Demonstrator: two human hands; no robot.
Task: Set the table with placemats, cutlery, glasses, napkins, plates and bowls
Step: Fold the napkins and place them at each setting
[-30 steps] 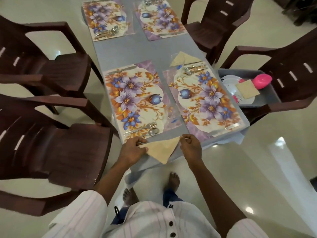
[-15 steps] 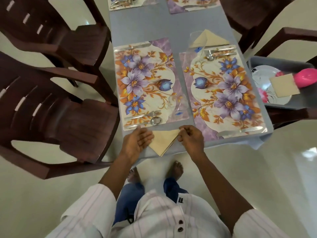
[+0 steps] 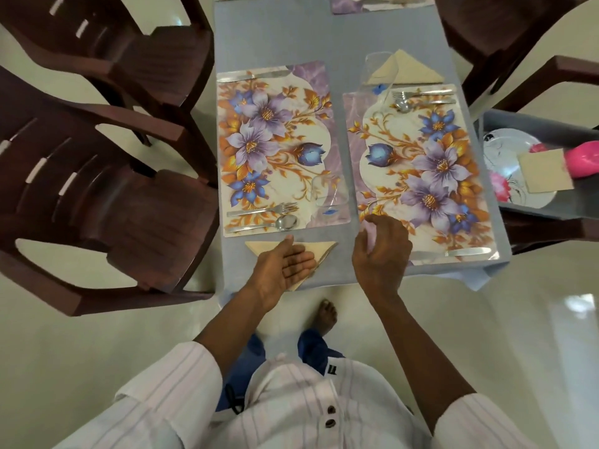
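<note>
A tan napkin (image 3: pixel 319 248) folded into a triangle lies at the table's near edge, below the left floral placemat (image 3: pixel 278 150). My left hand (image 3: pixel 285 268) lies flat over the napkin with its fingers straight. My right hand (image 3: pixel 381 251) hovers to the right of the napkin with loosely curled fingers and holds nothing. A fork (image 3: pixel 262 210) and spoon (image 3: pixel 267 224) lie on the left placemat, with a clear glass (image 3: pixel 329 192) at its right edge. The right placemat (image 3: pixel 421 173) carries cutlery (image 3: pixel 421 98), with another glass (image 3: pixel 379 71) and a folded napkin (image 3: pixel 410 71) beyond it.
The table has a grey-blue cloth (image 3: pixel 291 34). Dark brown plastic chairs (image 3: pixel 107 189) stand at the left and at the far right. On the right, a grey tub (image 3: pixel 551 131) on a chair holds a plate (image 3: pixel 505 150), a napkin (image 3: pixel 544 170) and a pink item (image 3: pixel 583 158).
Both hands pinched the napkin's corners before. Now the right hand has let go and lifted to the right, and the left hand lies flat on the napkin. The view tilted down.
</note>
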